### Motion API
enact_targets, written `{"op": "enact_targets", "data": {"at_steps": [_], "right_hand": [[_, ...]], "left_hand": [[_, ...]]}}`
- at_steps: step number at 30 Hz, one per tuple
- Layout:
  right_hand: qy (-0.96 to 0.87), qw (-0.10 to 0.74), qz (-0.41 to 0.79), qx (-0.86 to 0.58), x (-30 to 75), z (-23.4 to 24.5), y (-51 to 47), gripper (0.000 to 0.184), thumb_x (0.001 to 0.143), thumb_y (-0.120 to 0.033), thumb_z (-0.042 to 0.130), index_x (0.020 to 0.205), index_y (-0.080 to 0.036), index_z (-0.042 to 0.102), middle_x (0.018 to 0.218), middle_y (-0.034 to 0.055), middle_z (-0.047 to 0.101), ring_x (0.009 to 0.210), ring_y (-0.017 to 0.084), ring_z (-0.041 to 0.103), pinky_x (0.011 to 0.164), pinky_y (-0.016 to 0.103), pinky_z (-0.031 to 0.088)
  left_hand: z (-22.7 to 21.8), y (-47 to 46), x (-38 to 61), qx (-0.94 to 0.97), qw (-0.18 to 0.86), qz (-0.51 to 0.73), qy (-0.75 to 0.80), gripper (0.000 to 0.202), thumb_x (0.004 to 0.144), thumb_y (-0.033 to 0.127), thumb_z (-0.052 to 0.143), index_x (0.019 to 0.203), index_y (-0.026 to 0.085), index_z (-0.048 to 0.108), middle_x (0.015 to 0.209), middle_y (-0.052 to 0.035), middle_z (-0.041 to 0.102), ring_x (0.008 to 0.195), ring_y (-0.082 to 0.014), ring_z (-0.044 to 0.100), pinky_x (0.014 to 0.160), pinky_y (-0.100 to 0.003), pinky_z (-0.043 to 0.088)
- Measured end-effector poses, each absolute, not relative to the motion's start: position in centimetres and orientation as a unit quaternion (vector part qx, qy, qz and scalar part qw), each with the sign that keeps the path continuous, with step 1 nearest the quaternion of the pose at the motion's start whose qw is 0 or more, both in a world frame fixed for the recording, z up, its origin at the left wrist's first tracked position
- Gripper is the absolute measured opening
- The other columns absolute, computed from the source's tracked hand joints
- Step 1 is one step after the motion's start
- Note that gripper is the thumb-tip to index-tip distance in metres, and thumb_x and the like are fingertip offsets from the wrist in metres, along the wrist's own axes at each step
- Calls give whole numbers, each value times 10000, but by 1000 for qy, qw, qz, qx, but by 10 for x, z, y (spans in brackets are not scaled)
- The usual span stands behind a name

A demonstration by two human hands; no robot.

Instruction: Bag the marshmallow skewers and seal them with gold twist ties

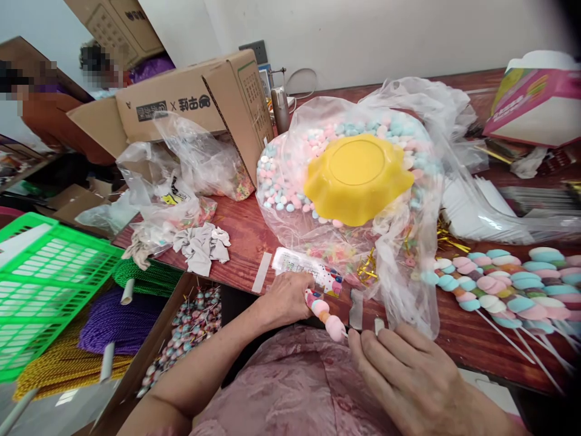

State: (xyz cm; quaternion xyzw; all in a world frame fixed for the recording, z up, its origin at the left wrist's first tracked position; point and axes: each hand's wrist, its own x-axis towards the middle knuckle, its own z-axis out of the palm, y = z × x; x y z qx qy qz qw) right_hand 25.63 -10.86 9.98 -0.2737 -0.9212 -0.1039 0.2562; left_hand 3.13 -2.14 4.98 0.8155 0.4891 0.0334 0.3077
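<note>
On the large brown rectangular cardboard carton (186,79), a bold black "×" stands between a dark block of lettering and large black characters that cannot be made out, with small green print on its end panel. The brown cardboard box (115,27) above it bears dark lettering, also unreadable. On the pink, green and white angular carton (521,112) at right and the white, multicoloured-edged plastic wrapper (295,261) on the surface (242,227), the lettering is too blurred to read.
</note>
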Motion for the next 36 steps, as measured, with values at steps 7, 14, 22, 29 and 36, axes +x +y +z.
{"op": "enact_targets", "data": {"at_steps": [7,14,22,29,36], "right_hand": [[-905,281,-96,-304,263,72,-92,248,935,-43,414,1013,-62,648,734,69,632,669,182,547,624,356,381],[-900,300,-19,-316,247,43,-82,287,900,-22,385,1027,-123,621,739,39,615,653,175,529,603,332,410],[-899,271,89,-334,241,43,-64,180,878,-55,465,904,-162,609,830,55,635,744,173,585,687,305,463],[-868,308,175,-347,258,71,-49,285,904,-19,408,1043,-182,596,970,85,639,892,183,620,761,297,533],[-822,354,276,-350,233,67,-42,443,907,-47,409,1283,-236,545,1209,101,604,1130,203,594,940,367,535]], "left_hand": [[49,-28,35,794,402,47,454,335,672,441,788,676,170,591,629,43,529,603,-108,442,564,-244,257],[52,-32,50,821,407,52,397,282,705,329,726,596,164,525,550,57,447,544,-88,363,524,-255,226],[69,-24,52,763,538,100,343,305,688,311,803,927,159,688,819,17,655,740,-133,550,631,-224,384],[69,-15,30,542,721,123,413,447,766,558,715,912,135,714,602,29,561,472,-54,441,456,-179,330],[52,-33,51,452,723,283,440,475,716,600,735,820,151,620,471,69,503,335,-47,373,354,-178,259]]}}
